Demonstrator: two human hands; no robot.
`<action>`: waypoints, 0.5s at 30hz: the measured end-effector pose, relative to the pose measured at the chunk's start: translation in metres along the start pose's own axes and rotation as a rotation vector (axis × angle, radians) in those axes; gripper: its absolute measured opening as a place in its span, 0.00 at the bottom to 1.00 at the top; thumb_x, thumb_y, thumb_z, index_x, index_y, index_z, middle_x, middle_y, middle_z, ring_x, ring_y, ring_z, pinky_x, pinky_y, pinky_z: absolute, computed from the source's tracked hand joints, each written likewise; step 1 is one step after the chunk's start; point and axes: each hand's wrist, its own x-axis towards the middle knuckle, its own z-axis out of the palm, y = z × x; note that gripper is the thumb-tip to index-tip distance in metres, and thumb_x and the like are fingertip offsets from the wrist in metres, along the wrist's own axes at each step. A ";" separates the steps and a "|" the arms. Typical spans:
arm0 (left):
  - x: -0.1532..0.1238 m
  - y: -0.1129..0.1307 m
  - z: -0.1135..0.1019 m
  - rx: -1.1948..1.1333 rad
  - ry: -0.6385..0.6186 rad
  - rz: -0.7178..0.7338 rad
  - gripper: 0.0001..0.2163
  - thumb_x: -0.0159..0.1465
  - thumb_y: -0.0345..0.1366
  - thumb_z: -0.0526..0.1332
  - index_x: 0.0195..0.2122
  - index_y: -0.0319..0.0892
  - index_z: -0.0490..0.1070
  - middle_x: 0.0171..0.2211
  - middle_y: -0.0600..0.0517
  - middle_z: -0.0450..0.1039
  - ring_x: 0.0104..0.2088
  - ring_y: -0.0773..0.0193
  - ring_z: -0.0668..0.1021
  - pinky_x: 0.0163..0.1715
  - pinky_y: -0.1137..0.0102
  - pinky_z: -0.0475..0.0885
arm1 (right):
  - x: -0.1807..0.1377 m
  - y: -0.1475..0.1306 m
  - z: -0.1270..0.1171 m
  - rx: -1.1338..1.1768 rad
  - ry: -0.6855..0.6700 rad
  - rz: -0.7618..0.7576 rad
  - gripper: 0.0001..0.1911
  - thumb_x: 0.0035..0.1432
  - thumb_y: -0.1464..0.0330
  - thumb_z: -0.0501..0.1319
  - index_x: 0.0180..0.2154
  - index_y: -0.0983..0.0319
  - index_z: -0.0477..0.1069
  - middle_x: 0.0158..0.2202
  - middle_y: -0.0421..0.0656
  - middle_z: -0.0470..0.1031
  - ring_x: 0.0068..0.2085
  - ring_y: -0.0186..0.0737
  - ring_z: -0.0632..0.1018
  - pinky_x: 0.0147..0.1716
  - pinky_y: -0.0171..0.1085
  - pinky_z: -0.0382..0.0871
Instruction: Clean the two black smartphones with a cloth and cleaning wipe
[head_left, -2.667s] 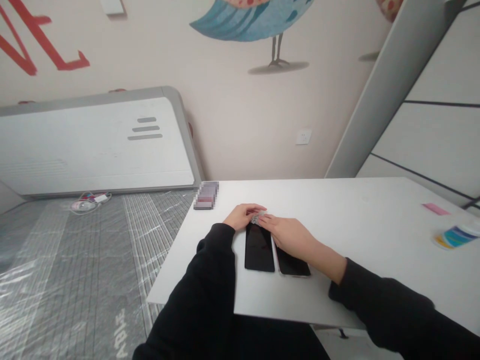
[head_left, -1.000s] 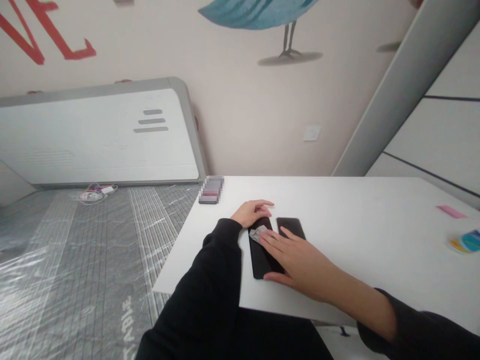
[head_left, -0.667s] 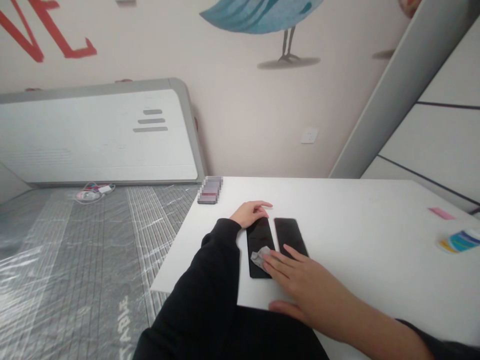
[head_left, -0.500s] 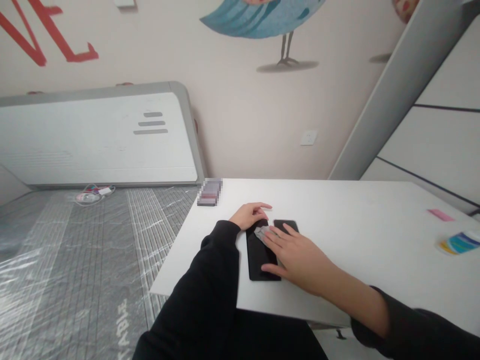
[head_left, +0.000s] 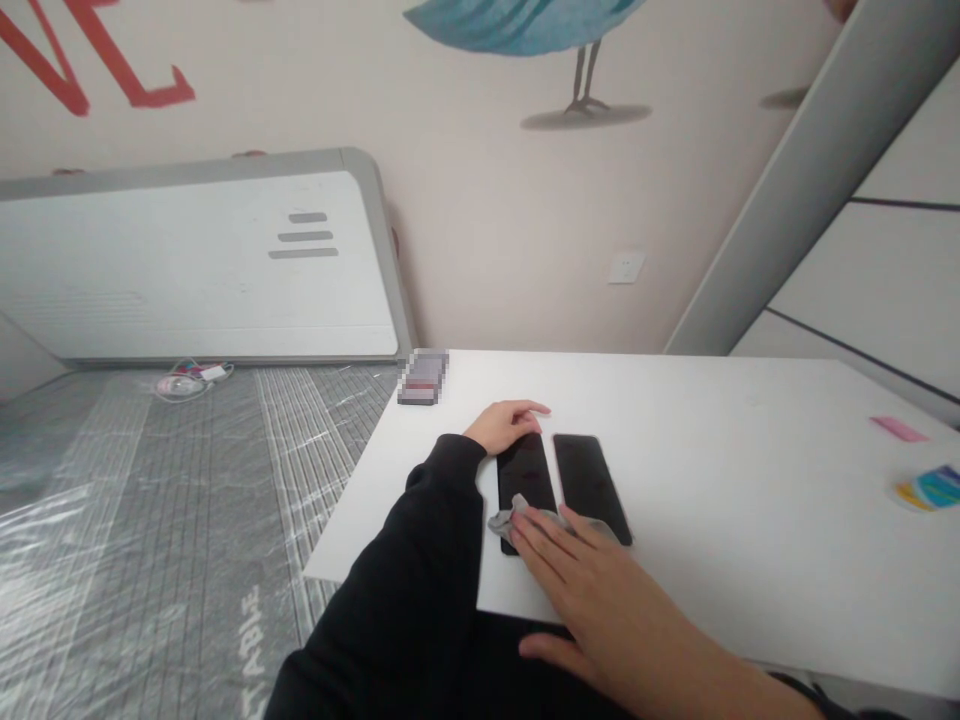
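Note:
A black smartphone (head_left: pixel 521 470) lies flat on the white table, screen upward. My left hand (head_left: pixel 506 426) holds it at its top edge, with the index finger stretched out past the phone and the other fingers bent against it. A crumpled grey cloth (head_left: pixel 504 521) covers part of the phone's lower half. My right hand (head_left: pixel 589 580) holds this cloth down under nearly flat fingers, its thumb spread away toward me. Close on the right lies a second dark smartphone (head_left: pixel 592 485), and an edge of the cloth reaches its lower end.
A pixelated stack-like object (head_left: pixel 424 377) sits at the table's (head_left: pixel 712 450) far left corner. Toward the right lie a pink slip (head_left: pixel 898 429) and a blue, white and yellow container (head_left: pixel 930 489). Cables (head_left: pixel 187 381) rest on the plastic-covered floor beside a white panel (head_left: pixel 195 265).
My right hand and the cloth have slid down the phone toward me, uncovering its upper screen and most of the second phone. My left hand stays at the top edge. The view has shifted slightly.

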 end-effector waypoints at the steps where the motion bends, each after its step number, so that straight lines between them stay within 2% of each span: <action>1: 0.000 0.000 0.000 0.004 0.001 0.000 0.16 0.65 0.31 0.62 0.54 0.41 0.77 0.36 0.51 0.82 0.39 0.63 0.80 0.49 0.67 0.72 | -0.006 -0.003 0.000 -0.005 0.013 -0.011 0.44 0.68 0.43 0.55 0.66 0.73 0.64 0.65 0.59 0.68 0.61 0.58 0.76 0.58 0.55 0.75; 4: -0.001 0.001 -0.001 0.011 0.003 0.000 0.16 0.65 0.31 0.61 0.54 0.41 0.77 0.36 0.51 0.82 0.39 0.63 0.80 0.49 0.67 0.73 | -0.014 0.000 0.001 -0.020 0.009 -0.010 0.41 0.68 0.46 0.57 0.66 0.72 0.64 0.65 0.59 0.69 0.61 0.58 0.77 0.58 0.54 0.74; 7: -0.001 0.002 -0.001 0.009 0.007 -0.004 0.17 0.65 0.30 0.61 0.54 0.40 0.77 0.35 0.51 0.82 0.38 0.63 0.80 0.48 0.67 0.73 | -0.008 0.014 0.005 -0.025 -0.017 0.090 0.41 0.67 0.46 0.59 0.66 0.71 0.65 0.65 0.60 0.69 0.62 0.61 0.75 0.60 0.58 0.72; 11: -0.002 0.003 -0.001 -0.002 0.003 -0.013 0.17 0.64 0.30 0.61 0.55 0.39 0.77 0.35 0.51 0.82 0.37 0.64 0.80 0.46 0.68 0.73 | 0.018 0.031 0.012 -0.008 -0.039 0.228 0.42 0.67 0.45 0.57 0.65 0.74 0.66 0.65 0.64 0.69 0.65 0.64 0.72 0.63 0.61 0.67; 15: -0.002 0.004 -0.001 -0.011 -0.008 -0.025 0.18 0.64 0.32 0.62 0.55 0.38 0.76 0.35 0.50 0.81 0.35 0.65 0.79 0.41 0.70 0.73 | 0.049 0.037 0.012 0.018 -0.079 0.293 0.44 0.68 0.46 0.56 0.63 0.81 0.66 0.65 0.68 0.66 0.67 0.66 0.69 0.66 0.62 0.63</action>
